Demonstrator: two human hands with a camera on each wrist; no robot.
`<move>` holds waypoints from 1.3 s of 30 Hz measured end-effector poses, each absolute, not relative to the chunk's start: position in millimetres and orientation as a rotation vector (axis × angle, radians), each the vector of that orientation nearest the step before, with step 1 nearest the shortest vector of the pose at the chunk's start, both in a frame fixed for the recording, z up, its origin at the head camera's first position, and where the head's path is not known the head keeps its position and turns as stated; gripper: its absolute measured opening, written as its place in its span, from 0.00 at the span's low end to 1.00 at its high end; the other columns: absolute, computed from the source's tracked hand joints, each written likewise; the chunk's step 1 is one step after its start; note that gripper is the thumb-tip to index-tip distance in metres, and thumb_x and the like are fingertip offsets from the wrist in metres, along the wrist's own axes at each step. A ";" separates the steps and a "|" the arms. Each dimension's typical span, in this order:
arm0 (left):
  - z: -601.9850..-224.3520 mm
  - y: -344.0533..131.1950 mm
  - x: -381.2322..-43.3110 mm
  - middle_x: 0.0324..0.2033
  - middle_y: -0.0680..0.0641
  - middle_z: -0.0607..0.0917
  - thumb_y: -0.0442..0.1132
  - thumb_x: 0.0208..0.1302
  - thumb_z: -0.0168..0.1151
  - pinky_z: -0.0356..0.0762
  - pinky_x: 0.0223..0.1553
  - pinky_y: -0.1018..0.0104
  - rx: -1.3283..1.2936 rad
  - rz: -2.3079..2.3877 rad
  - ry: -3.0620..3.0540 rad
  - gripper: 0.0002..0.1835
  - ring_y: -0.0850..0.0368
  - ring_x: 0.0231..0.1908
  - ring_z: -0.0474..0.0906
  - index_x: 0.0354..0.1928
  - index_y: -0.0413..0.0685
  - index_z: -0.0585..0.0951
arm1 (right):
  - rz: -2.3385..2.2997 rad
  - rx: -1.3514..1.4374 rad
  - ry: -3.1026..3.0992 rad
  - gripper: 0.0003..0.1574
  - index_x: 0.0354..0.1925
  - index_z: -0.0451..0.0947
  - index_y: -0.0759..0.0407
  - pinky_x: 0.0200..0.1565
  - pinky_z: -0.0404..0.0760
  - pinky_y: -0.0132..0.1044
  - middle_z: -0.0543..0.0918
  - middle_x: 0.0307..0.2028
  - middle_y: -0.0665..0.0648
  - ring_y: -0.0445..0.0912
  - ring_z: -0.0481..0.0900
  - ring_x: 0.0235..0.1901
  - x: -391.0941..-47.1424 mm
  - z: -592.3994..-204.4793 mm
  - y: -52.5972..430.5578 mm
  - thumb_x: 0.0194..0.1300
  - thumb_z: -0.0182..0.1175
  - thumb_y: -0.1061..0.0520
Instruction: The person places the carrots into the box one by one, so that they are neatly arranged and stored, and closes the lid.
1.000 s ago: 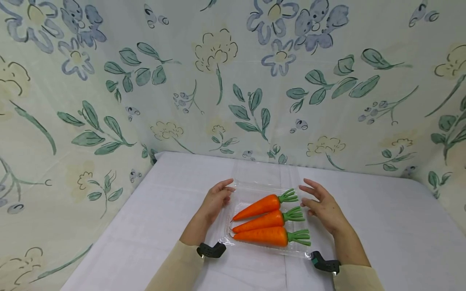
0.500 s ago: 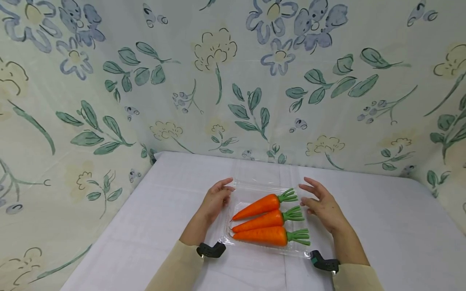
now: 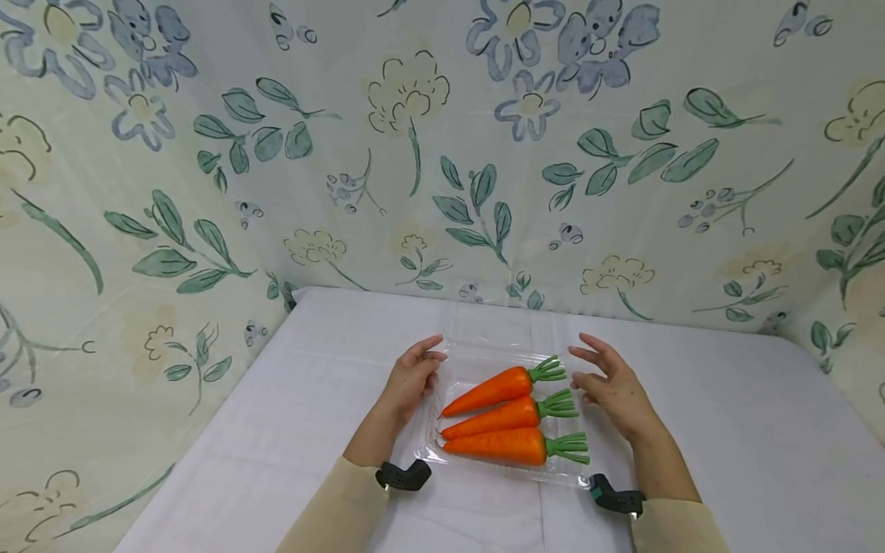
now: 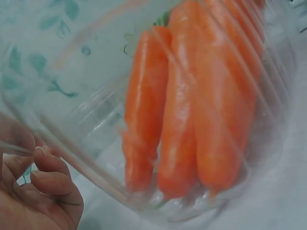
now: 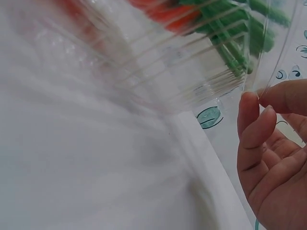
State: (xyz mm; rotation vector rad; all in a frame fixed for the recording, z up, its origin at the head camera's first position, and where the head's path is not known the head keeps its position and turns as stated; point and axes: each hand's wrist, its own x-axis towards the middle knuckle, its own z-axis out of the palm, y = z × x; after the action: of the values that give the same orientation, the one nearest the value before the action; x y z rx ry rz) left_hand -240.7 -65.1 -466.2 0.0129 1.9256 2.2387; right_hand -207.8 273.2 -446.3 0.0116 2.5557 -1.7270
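Three orange carrots with green stems lie side by side in a clear plastic box in the head view: a back carrot (image 3: pixel 494 392), a middle carrot (image 3: pixel 501 418) and a front carrot (image 3: pixel 508 447). The box (image 3: pixel 553 477) has its transparent lid (image 3: pixel 487 329) folded open toward the back. My left hand (image 3: pixel 408 380) pinches the box's left rim, and my right hand (image 3: pixel 618 393) pinches its right rim between thumb and finger. The right wrist view shows that right-hand pinch (image 5: pixel 273 148) close up. Through the clear wall in the left wrist view, the carrots' tips point toward the camera.
A white cloth covers the table (image 3: pixel 332 338). Behind and to the sides hangs a floral curtain (image 3: pixel 380 177). Dark wrist devices sit on the left wrist (image 3: pixel 404 476) and on the right wrist (image 3: pixel 615 498), near the box's front corners.
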 end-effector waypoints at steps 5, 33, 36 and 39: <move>-466.6 -65.0 -241.0 0.42 0.52 0.80 0.30 0.71 0.52 0.59 0.22 0.76 0.010 2.251 1.925 0.27 0.63 0.23 0.65 0.72 0.43 0.71 | -1.739 0.004 2.559 0.47 0.82 0.47 0.47 0.39 0.83 0.31 0.65 0.75 0.65 0.39 0.83 0.40 -207.7 -445.6 273.7 0.74 0.57 0.61; -467.6 -58.9 -240.5 0.51 0.39 0.81 0.30 0.73 0.55 0.63 0.22 0.77 -0.003 2.290 1.947 0.26 0.62 0.24 0.67 0.71 0.47 0.71 | -1.819 0.022 2.561 0.40 0.80 0.52 0.52 0.44 0.85 0.29 0.68 0.73 0.66 0.38 0.81 0.40 -206.1 -442.4 272.0 0.76 0.51 0.63; -468.3 -58.6 -241.2 0.53 0.37 0.80 0.31 0.73 0.55 0.64 0.22 0.77 -0.008 2.286 1.955 0.26 0.62 0.25 0.68 0.71 0.48 0.70 | -1.838 0.013 2.555 0.38 0.79 0.54 0.54 0.44 0.86 0.29 0.69 0.72 0.67 0.37 0.81 0.41 -205.2 -441.9 272.2 0.76 0.51 0.62; -468.2 -58.4 -241.4 0.54 0.35 0.80 0.31 0.73 0.55 0.65 0.22 0.77 -0.006 2.288 1.964 0.25 0.62 0.25 0.68 0.71 0.47 0.70 | -1.835 0.017 2.555 0.34 0.78 0.57 0.55 0.44 0.86 0.29 0.70 0.71 0.67 0.37 0.82 0.42 -204.5 -441.7 272.8 0.78 0.50 0.58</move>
State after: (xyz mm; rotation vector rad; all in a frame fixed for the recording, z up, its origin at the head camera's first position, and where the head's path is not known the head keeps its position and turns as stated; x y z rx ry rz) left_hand -241.4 -58.4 -468.2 -0.0055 1.9638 2.2879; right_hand -204.5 272.8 -441.7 0.0169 2.5549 -1.8352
